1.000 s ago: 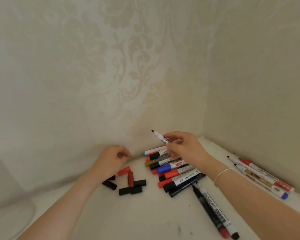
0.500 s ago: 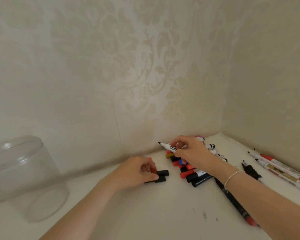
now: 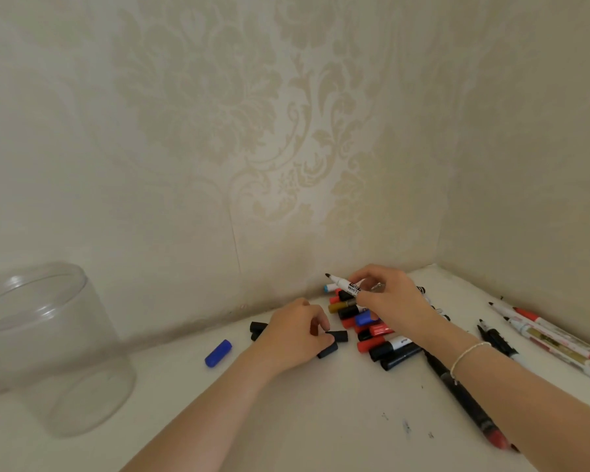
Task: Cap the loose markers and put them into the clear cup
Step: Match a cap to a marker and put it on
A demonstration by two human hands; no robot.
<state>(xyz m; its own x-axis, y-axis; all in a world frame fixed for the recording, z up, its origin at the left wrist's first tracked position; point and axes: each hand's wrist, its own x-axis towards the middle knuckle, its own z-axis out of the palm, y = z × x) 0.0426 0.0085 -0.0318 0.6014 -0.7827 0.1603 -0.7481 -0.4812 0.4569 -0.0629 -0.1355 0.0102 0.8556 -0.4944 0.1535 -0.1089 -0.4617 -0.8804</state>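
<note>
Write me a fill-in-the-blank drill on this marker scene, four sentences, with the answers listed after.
1. The right hand holds an uncapped marker whose tip is ____ in colour.
2. The loose cap lying alone between the clear cup and the left hand is ____.
3. The clear cup holds ____ markers.
4. A thin bracelet circles the ____ wrist.

Answers: black; blue; no; right

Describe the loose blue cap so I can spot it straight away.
Start at the clear cup on the left of the white table. Between it and the left hand lies the blue cap, alone on bare table. The caps by that hand are black; this one is blue.
</note>
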